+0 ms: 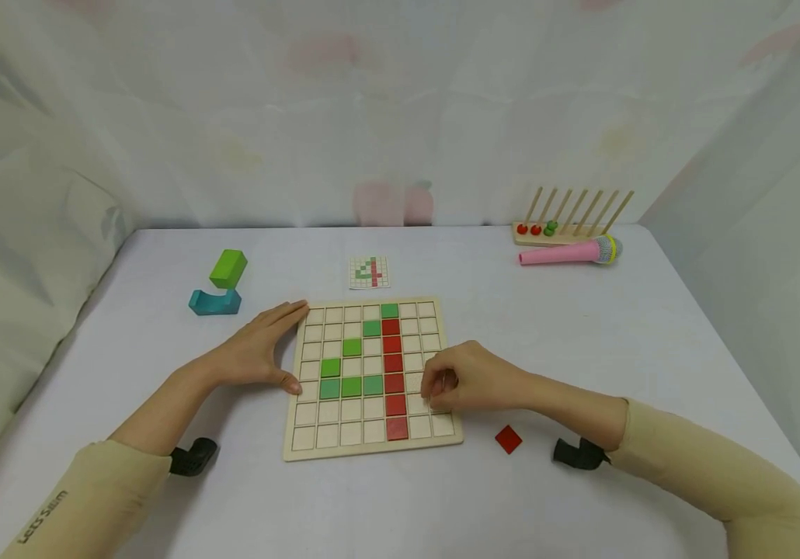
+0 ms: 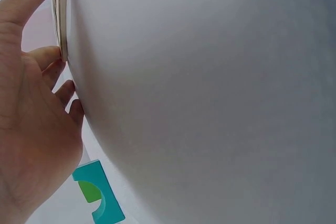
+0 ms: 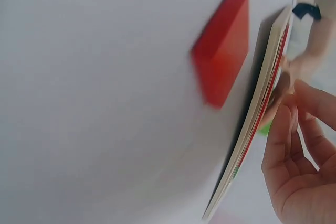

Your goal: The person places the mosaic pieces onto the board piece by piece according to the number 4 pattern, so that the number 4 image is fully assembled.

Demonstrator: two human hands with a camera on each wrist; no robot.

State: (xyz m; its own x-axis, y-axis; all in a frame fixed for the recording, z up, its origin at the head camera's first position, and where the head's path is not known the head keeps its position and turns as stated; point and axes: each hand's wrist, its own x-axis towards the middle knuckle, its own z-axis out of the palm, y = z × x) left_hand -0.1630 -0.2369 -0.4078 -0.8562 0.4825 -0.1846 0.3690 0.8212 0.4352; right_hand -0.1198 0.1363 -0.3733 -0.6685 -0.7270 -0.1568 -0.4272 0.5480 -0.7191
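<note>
A square wooden grid board (image 1: 290,442) lies on the table, carrying green tiles (image 1: 352,347) in a slanted line and a short row, beside a column of red tiles (image 1: 396,404). My left hand (image 1: 253,345), fingers straight and spread, rests along the board's left edge. Over the right side of the board, my right hand (image 1: 480,378) bends its fingers down to the squares beside the red column. Thumb and fingertips come together in the right wrist view; I cannot tell whether a tile is between them. One loose red tile (image 1: 508,439) lies right of the board.
Behind the board lies a small pattern card (image 1: 369,272) showing a similar grid. A green block (image 1: 228,269) and a teal arch-shaped block (image 1: 215,303) sit at back left. At back right are a pink toy microphone (image 1: 564,252) and a wooden peg rack (image 1: 547,235) with beads.
</note>
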